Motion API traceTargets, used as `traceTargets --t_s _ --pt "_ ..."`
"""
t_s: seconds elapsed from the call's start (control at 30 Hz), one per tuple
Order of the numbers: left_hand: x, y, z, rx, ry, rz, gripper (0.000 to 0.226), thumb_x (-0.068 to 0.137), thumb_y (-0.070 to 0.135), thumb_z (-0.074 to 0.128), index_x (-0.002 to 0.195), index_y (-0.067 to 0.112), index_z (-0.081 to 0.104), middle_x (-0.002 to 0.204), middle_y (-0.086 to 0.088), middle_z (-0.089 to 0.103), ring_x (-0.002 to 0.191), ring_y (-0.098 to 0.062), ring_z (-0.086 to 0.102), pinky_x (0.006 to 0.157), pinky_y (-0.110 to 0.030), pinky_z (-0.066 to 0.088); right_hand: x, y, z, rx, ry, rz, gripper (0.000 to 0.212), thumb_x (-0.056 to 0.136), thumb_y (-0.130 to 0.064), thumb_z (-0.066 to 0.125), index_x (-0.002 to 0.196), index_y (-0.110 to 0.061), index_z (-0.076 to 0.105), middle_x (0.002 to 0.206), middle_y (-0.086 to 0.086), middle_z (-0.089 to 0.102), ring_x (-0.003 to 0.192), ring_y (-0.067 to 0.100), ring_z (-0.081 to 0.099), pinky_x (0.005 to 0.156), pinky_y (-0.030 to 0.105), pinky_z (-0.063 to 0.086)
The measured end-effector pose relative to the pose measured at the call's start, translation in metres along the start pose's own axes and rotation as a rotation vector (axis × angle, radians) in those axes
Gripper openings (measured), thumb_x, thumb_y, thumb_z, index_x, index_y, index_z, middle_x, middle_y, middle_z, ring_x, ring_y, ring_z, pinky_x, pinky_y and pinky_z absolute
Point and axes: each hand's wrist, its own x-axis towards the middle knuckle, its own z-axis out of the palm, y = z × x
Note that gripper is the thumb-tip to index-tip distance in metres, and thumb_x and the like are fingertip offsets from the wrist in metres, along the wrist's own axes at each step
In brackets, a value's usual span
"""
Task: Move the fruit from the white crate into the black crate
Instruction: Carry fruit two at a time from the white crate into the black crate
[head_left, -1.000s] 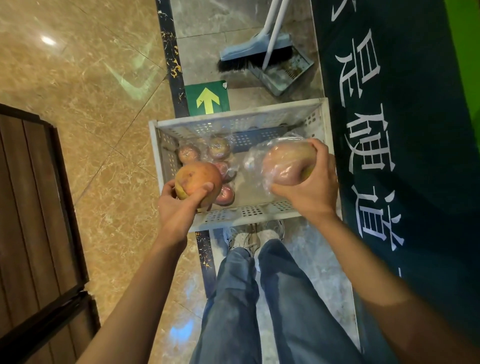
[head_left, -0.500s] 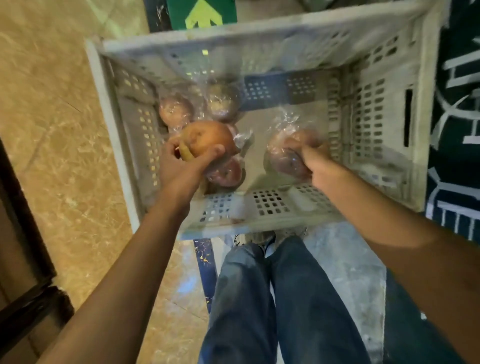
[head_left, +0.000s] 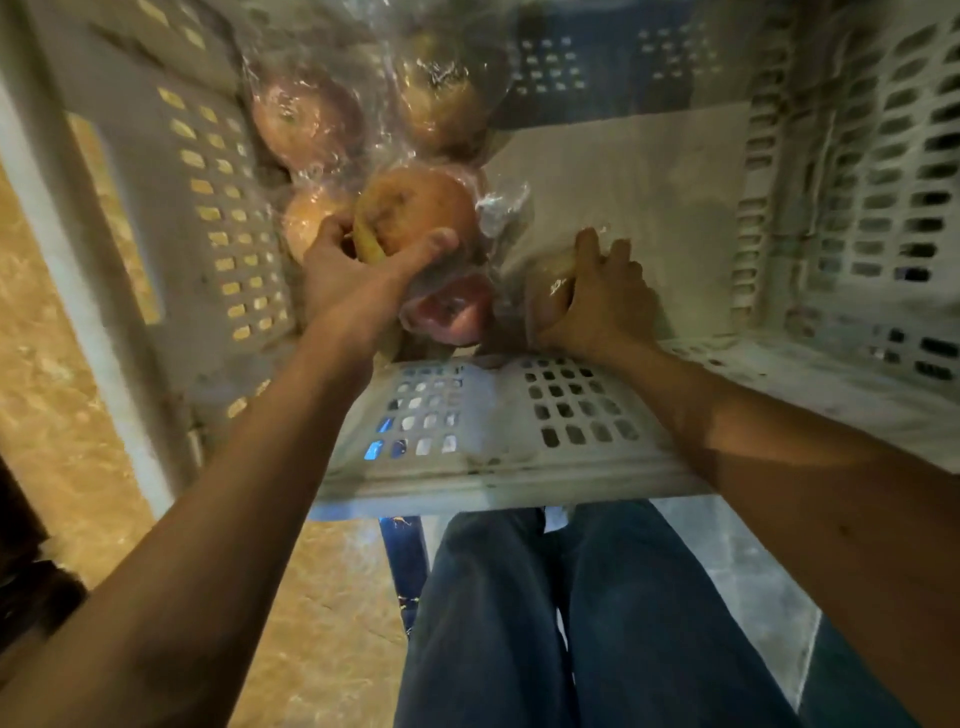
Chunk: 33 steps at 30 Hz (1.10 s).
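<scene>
The left hand is curled around an orange-yellow fruit, with the thumb on its near side and the fingers behind it. The fruit is round, its skin is matte with small dark spots, and it has a yellow patch near the palm. It sits low inside the white crate, above the other fruit.

The right hand grips a wrapped fruit on the crate bottom, close to the near wall. The fingers cover most of it, so its colour is hard to make out.

Between the hands lies a red fruit under shiny, wrinkled plastic film. More wrapped fruits lie further back: a pale pink one, a brownish one, and a yellow one partly hidden behind the left hand. The far ones are blurred.

The crate walls are hard plastic with rows of small rectangular holes, and they look scuffed and dirty. The crate top is cut off by the frame. Below it are blue jeans and a glossy marble floor.
</scene>
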Motion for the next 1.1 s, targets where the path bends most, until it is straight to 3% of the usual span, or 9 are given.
traceTargets --t_s 0.1,0.2,0.3,0.43,0.6,0.73,0.83,0.97,1.1 --pt "-0.001 -0.003 0.005 -0.002 -0.01 0.003 0.063 0.071 0.029 0.079 0.122 0.023 0.043 0.098 0.015 0.049 0.092 -0.005 0.056 0.066 -0.017 0.05 -0.003 0.001 0.005 -0.06 0.047 -0.08 0.087 0.072 -0.051 0.069 0.14 -0.02 0.023 0.134 0.017 0.033 0.115 0.035 0.043 0.078 0.039 0.041" --pt "-0.005 0.0 0.009 0.008 -0.008 0.011 0.066 0.07 0.03 0.079 0.125 0.021 0.045 0.105 0.01 0.049 0.098 -0.011 0.055 0.075 -0.022 0.052 -0.003 0.004 0.004 -0.083 0.031 -0.113 0.088 0.074 -0.051 0.068 0.143 -0.022 0.021 0.135 0.017 0.033 0.115 0.035 0.042 0.074 0.037 0.039" --pt "-0.014 0.003 0.009 0.013 -0.013 -0.001 0.068 0.068 0.032 0.079 0.126 0.021 0.045 0.111 0.007 0.049 0.103 -0.015 0.055 0.078 -0.025 0.052 -0.005 0.006 -0.004 0.009 -0.087 -0.074 0.099 0.07 -0.046 0.074 0.146 -0.026 0.013 0.138 0.016 0.028 0.122 0.037 0.037 0.087 0.043 0.041" --pt "-0.031 0.013 0.006 0.024 -0.014 -0.013 0.071 0.065 0.033 0.081 0.127 0.021 0.046 0.11 0.007 0.053 0.098 -0.012 0.057 0.082 -0.029 0.053 -0.019 0.012 -0.024 0.114 -0.229 -0.084 0.113 0.065 -0.048 0.078 0.149 -0.028 0.006 0.15 0.018 0.013 0.133 0.041 0.025 0.105 0.049 0.032" --pt "-0.072 0.04 -0.006 0.052 0.01 0.005 0.068 0.063 0.033 0.083 0.122 0.02 0.05 0.107 0.006 0.056 0.099 -0.016 0.059 0.081 -0.031 0.052 -0.06 0.013 -0.066 0.155 -0.128 -0.105 0.075 0.079 -0.062 0.052 0.141 -0.025 0.03 0.145 0.014 0.033 0.128 0.036 0.039 0.1 0.048 0.04" --pt "-0.125 0.078 -0.025 0.06 0.005 0.01 0.085 0.044 0.048 0.081 0.12 0.02 0.054 0.112 0.001 0.061 0.1 -0.019 0.062 0.084 -0.038 0.053 -0.115 0.008 -0.121 0.232 -0.007 -0.015 0.04 0.097 -0.041 0.034 0.13 -0.022 0.048 0.125 0.006 0.054 0.116 0.03 0.052 0.078 0.028 0.04" --pt "-0.171 0.108 -0.047 0.052 -0.022 0.043 0.09 0.043 0.046 0.084 0.121 0.015 0.053 0.112 -0.005 0.063 0.093 -0.019 0.061 0.082 -0.038 0.052 -0.167 0.0 -0.173 0.199 0.046 -0.099 0.046 0.094 -0.037 0.048 0.134 -0.014 0.042 0.125 0.01 0.053 0.112 0.032 0.054 0.074 0.029 0.039" --pt "-0.231 0.147 -0.08 0.041 -0.025 0.109 0.085 0.041 0.044 0.085 0.115 0.013 0.055 0.094 0.003 0.062 0.079 -0.01 0.058 0.079 -0.034 0.052 -0.234 -0.012 -0.231 0.305 0.083 -0.076 0.049 0.092 -0.041 0.048 0.134 -0.019 0.038 0.133 0.006 0.049 0.116 0.029 0.05 0.088 0.036 0.044" --pt "-0.29 0.183 -0.12 0.057 -0.015 0.176 0.078 0.056 0.03 0.089 0.122 0.011 0.052 0.099 0.003 0.061 0.084 -0.01 0.058 0.085 -0.029 0.051 -0.298 -0.021 -0.281 0.358 0.157 -0.098 0.048 0.09 -0.038 0.053 0.132 -0.017 0.041 0.131 0.007 0.052 0.114 0.029 0.053 0.084 0.036 0.044"
